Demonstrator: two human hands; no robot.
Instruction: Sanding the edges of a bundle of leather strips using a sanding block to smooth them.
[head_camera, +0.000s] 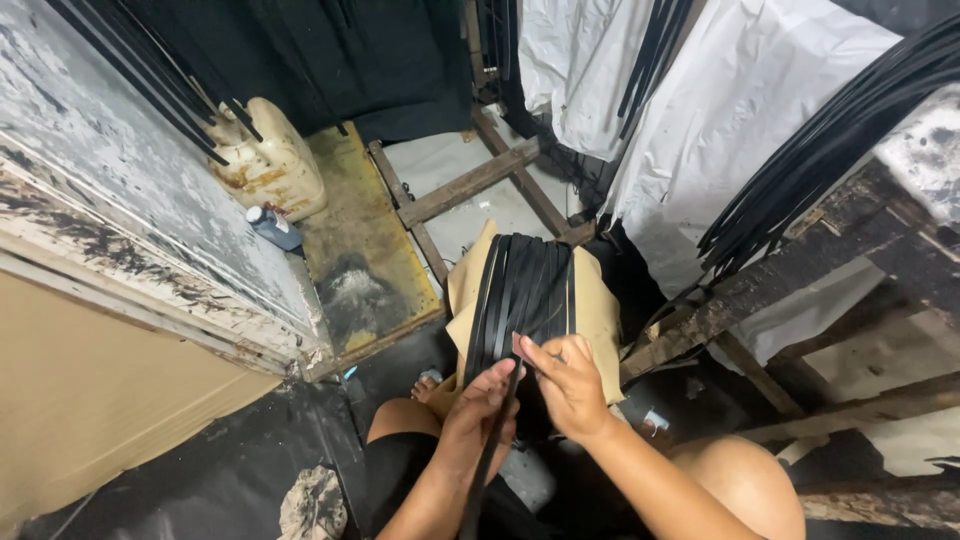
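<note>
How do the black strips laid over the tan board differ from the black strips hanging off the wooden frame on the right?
The strips on the tan board lie flat, side by side, in a tidy band, and both hands touch them. The strips on the wooden frame fan out loosely, drooping in long curves, untouched. The left hand and right hand pinch one strip at the board's near end. Both sets are thin, black and glossy.

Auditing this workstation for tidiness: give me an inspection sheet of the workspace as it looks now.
Surface: tan board draped with black strips.
Job's things: black strips laid side by side; one strip pinched by both hands.
Clutter: stained jug, small bottle, rag.
Grippers: left hand and right hand each grip the strip.
Cables: nothing seen.
Surroundings: hanging strip bundle, white sheeting, wooden frame.
</note>
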